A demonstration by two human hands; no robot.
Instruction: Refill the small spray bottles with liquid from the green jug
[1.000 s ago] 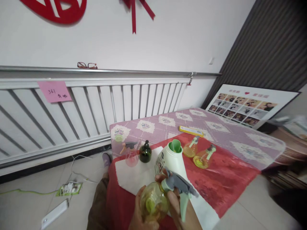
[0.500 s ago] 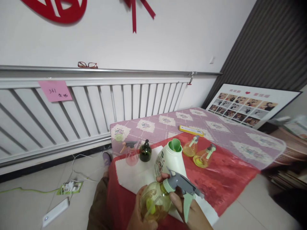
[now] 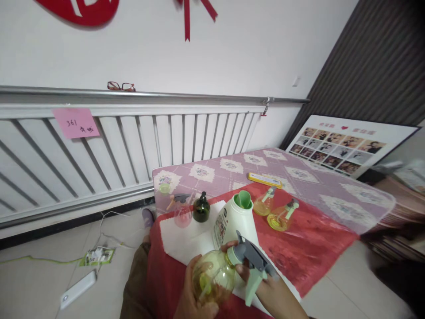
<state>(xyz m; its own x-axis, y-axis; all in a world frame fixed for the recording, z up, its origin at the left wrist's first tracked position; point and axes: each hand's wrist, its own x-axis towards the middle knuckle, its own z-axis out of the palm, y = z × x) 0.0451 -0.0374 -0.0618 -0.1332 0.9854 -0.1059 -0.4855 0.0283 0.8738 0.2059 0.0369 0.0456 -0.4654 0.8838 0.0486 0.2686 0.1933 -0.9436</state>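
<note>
Tilted on its side over the table's near edge is a clear yellowish spray bottle with a grey and light green trigger head. My left hand wraps round the bottle's round body. Closed at the neck, the fingers of my right hand grip the collar of the trigger head. Some yellow liquid shows inside, with a thin tube. Just beyond stands a large pale jug with a green mouth piece. To its left are a dark green pump bottle and a pink spray bottle.
Two yellow spray bottles stand on the red cloth right of the jug. Behind them lies a yellow-edged case. A green lid sits at the table's left corner. Cables and a power strip lie on the floor.
The trigger head has turned at the bottle's neck, its light green lever swinging left and upward. My right hand has turned with it, while my left hand keeps its hold.
</note>
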